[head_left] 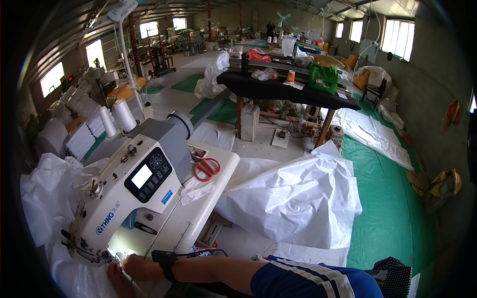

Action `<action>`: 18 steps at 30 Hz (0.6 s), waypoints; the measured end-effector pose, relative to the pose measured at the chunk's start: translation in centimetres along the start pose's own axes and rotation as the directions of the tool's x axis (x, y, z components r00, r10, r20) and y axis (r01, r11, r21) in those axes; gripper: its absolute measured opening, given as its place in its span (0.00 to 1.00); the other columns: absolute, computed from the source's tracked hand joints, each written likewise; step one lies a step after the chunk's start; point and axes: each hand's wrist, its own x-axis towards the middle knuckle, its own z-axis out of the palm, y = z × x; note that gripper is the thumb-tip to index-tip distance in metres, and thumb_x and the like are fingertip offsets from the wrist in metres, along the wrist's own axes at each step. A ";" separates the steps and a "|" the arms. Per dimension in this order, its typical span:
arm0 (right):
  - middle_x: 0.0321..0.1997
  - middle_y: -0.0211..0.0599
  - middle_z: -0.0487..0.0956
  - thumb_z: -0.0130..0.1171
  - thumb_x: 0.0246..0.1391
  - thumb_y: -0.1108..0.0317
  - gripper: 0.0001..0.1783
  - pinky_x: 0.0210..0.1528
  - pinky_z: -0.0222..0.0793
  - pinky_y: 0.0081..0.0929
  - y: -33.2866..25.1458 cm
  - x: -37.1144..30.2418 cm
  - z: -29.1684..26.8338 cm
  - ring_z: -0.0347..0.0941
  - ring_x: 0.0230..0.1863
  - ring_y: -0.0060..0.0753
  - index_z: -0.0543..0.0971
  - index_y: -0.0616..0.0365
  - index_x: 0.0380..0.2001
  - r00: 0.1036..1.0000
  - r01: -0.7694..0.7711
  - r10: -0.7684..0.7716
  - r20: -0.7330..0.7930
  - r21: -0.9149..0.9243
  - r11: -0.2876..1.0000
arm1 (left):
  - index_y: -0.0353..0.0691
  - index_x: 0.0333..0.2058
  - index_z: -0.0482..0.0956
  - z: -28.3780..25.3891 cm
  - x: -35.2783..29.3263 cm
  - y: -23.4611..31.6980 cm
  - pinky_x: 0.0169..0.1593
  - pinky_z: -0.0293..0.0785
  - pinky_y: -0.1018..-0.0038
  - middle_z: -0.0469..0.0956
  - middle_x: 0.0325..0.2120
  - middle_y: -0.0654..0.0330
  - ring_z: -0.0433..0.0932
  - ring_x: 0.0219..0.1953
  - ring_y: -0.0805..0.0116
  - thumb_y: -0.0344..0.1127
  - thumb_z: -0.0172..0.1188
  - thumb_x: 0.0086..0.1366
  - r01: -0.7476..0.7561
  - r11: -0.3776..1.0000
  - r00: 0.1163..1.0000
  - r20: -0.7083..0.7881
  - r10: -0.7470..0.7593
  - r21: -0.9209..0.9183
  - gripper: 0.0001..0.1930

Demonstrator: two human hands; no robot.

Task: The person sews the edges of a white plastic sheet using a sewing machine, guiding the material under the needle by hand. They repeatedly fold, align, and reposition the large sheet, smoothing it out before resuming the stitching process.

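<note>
A white sewing machine with a lit screen panel stands at the left, its lamp glowing over the needle area. Close beside the needle, my right hand has its fingers pinched together. My left hand is just left of it, partly cut off by the lower edge, its fingertips drawn together and almost meeting the right ones. Whatever lies between the fingers is too small to make out. White plastic sheeting hangs by the machine head, left of my hands. A dark band circles my right wrist.
Red-handled scissors and a white scrap lie on the machine table. Two thread cones stand behind the machine. A white sheet spreads over the floor at right, beside green floor covering. A black-topped table stands farther back.
</note>
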 end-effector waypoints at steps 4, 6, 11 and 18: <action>0.20 0.39 0.76 0.53 0.45 0.69 0.07 0.23 0.68 0.33 -0.2 -0.2 -0.6 0.75 0.22 0.35 0.77 0.61 0.24 0.998 -0.052 0.053 -0.022 0.015 0.999 | 0.29 0.37 0.74 1.4 -0.6 -1.2 0.47 0.67 0.64 0.74 0.37 0.49 0.71 0.42 0.52 0.28 0.51 0.63 0.007 0.999 0.997 -0.074 -0.011 -0.054 0.08; 0.21 0.38 0.76 0.53 0.45 0.69 0.07 0.22 0.67 0.31 -0.3 -0.2 -0.8 0.75 0.23 0.34 0.77 0.60 0.24 0.997 -0.074 0.074 0.015 -0.021 0.997 | 0.29 0.36 0.75 1.9 -0.7 -1.7 0.47 0.68 0.65 0.74 0.38 0.48 0.71 0.42 0.52 0.27 0.51 0.62 0.110 0.992 0.992 -0.057 -0.113 -0.061 0.08; 0.24 0.35 0.76 0.56 0.42 0.67 0.06 0.26 0.67 0.29 -0.7 -0.3 -1.0 0.76 0.26 0.33 0.78 0.56 0.23 0.997 -0.076 0.076 -0.002 -0.065 0.995 | 0.28 0.36 0.75 1.5 0.2 -1.1 0.47 0.68 0.66 0.74 0.39 0.48 0.72 0.43 0.53 0.25 0.50 0.61 0.151 0.985 0.988 0.012 -0.151 -0.081 0.08; 0.29 0.42 0.78 0.54 0.43 0.73 0.10 0.29 0.71 0.30 0.6 -0.7 -2.3 0.77 0.31 0.37 0.76 0.61 0.32 0.986 -0.164 0.154 0.062 0.249 0.954 | 0.36 0.46 0.73 -3.4 -2.3 1.6 0.50 0.63 0.54 0.72 0.47 0.53 0.68 0.51 0.53 0.31 0.53 0.53 0.093 0.787 0.990 0.028 -0.138 0.610 0.19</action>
